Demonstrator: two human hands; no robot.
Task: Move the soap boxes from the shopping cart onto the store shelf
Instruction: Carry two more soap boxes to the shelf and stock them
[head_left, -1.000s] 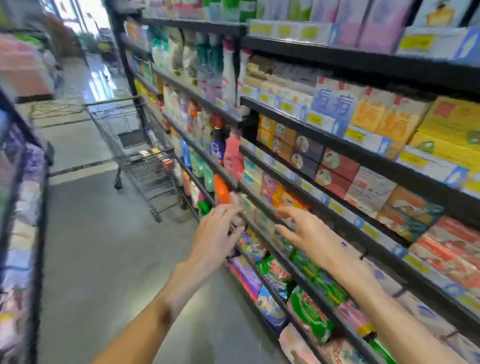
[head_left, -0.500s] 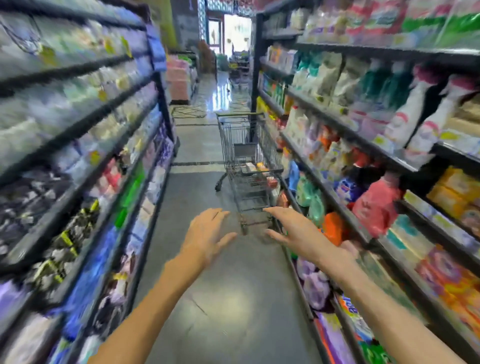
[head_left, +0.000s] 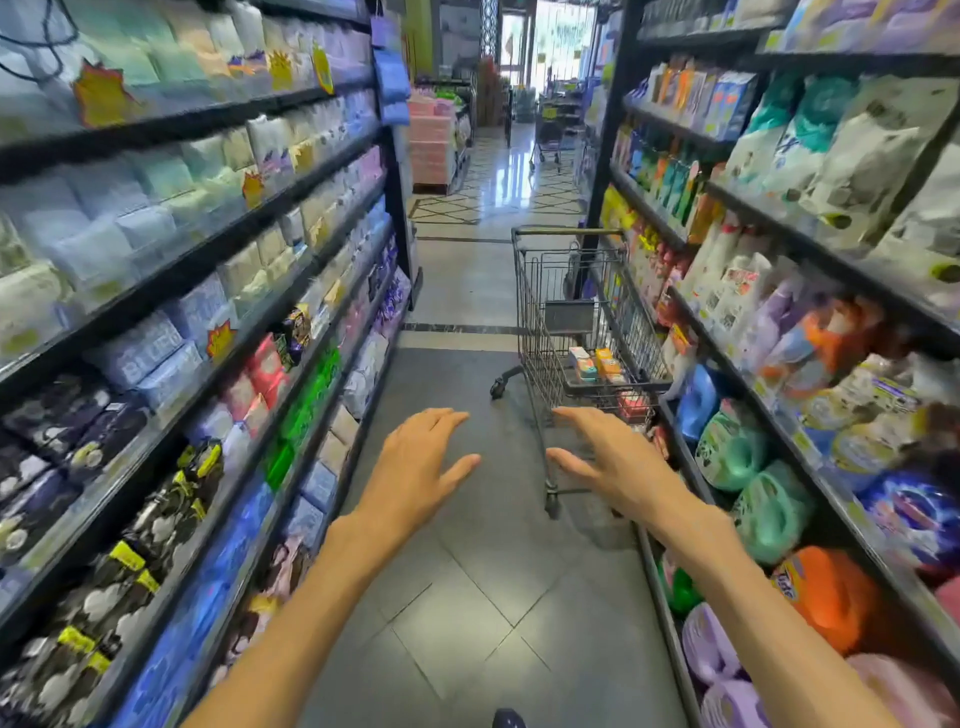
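The view has swung from the right-hand shelf to straight down the aisle. Both the left hand (head_left: 415, 467) and right hand (head_left: 618, 462) reach forward at frame centre, fingers spread, holding nothing. Beyond them (right of centre) stands the shopping cart (head_left: 540, 312), soap boxes (head_left: 595, 364) inside, beside the store shelf (head_left: 727, 358).

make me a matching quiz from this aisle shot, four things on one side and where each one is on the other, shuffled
Things:
1. soap boxes
2. shopping cart
3. left hand
4. orange jug

Places:
A. low on the right-hand shelving, near the camera
B. on the cart's upper rack
C. held out empty over the floor, short of the cart
D. parked in the aisle against the right-hand shelves

Pairs: 1-B, 2-D, 3-C, 4-A
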